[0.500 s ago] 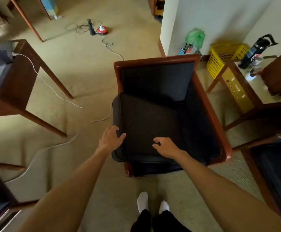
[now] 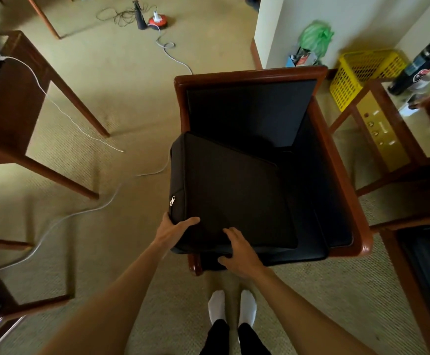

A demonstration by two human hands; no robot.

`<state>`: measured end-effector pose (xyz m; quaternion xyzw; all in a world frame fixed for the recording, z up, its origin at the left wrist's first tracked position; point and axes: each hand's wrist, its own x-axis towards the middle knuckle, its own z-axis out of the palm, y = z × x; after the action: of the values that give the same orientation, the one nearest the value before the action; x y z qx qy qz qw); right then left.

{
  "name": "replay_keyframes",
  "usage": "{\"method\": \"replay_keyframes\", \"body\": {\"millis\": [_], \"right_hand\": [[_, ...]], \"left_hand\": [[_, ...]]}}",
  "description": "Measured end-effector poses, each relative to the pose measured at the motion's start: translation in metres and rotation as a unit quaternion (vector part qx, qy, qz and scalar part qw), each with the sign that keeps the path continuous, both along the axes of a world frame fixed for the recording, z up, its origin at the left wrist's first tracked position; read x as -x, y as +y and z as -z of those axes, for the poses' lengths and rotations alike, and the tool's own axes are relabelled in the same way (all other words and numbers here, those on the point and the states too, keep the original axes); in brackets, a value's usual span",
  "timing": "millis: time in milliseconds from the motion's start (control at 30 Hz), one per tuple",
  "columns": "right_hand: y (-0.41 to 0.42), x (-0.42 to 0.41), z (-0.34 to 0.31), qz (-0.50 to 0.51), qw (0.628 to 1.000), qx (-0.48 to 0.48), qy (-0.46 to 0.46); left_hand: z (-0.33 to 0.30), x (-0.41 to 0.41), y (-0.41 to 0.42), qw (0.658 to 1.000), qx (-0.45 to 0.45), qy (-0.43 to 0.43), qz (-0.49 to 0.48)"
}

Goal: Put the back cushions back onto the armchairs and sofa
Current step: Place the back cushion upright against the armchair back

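Note:
A wooden-framed armchair (image 2: 336, 160) with dark upholstery stands in front of me. A black square cushion (image 2: 229, 190) with a silver zipper pull lies skewed across its seat, the left edge jutting past the frame. My left hand (image 2: 174, 228) grips the cushion's near left corner, thumb on top. My right hand (image 2: 239, 252) holds the near edge, fingers on top and thumb underneath. Behind the cushion the chair's dark backrest panel (image 2: 249, 108) is exposed.
A wooden table (image 2: 17, 119) stands at left, with white cables (image 2: 86, 211) trailing over the carpet. A glass-topped side table (image 2: 398, 139) and yellow basket (image 2: 362, 73) are at right. Another dark seat (image 2: 429, 272) sits at far right. My socked feet (image 2: 232, 308) are below.
The cushion has been lifted and turned, its left edge now hanging past the chair frame. Both hands went from resting on top to gripping its near edge.

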<state>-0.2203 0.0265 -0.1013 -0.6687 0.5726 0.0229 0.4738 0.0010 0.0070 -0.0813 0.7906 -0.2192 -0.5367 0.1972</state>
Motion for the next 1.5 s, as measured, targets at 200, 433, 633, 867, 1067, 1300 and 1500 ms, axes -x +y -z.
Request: {"method": "replay_keyframes", "body": {"millis": [200,433,633,867,1067,1300,1500], "right_hand": [[0.0,0.024,-0.018,0.036,0.994,0.101,0.024],[-0.012,0.069,-0.065,0.178,0.965,0.191,0.014],[-0.027,0.108,-0.083,0.28,0.936,0.212,0.006],[-0.058,0.175,-0.072,0.27,0.943,0.189,0.051],[-0.093,0.185,-0.098,0.232,0.951,0.202,0.016],[-0.142,0.185,-0.114,0.166,0.966,0.198,-0.006],[-0.129,0.209,-0.088,0.139,0.97,0.195,0.041]], "left_hand": [[-0.047,0.029,-0.029,1.0,-0.003,-0.005,0.031],[-0.131,0.137,-0.077,0.986,0.035,-0.081,0.142],[-0.169,0.193,-0.116,0.985,0.033,-0.083,0.149],[-0.206,0.215,-0.167,0.988,0.02,-0.038,0.148],[-0.218,0.203,-0.195,0.998,0.021,-0.02,0.052],[-0.196,0.188,-0.179,0.637,0.297,-0.473,0.532],[-0.196,0.197,-0.218,0.548,0.226,-0.503,0.629]]}}
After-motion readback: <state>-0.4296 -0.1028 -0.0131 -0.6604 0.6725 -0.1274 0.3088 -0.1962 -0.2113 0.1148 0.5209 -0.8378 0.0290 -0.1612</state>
